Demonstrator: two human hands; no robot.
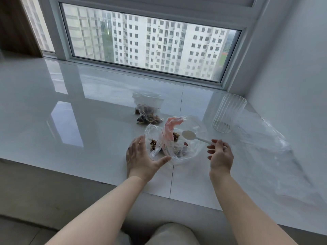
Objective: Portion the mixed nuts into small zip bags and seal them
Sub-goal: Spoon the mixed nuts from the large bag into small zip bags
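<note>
A large clear bag of mixed nuts (191, 145) with a pink strip lies open on the white sill. A small zip bag (153, 145) holding a few nuts stands at its left, and my left hand (141, 158) cups it with thumb and fingers spread round its side. My right hand (220, 154) pinches the handle of a white plastic spoon (189, 134), whose empty bowl hovers over the large bag. Behind them lies a small zip bag filled with nuts (147, 112), its red-lined top closed.
A ribbed clear glass jar (228, 114) stands at the back right. Loose clear plastic bags (269, 144) spread along the right wall. The glossy white sill (70, 121) ends in a front edge near my forearms; a window runs behind.
</note>
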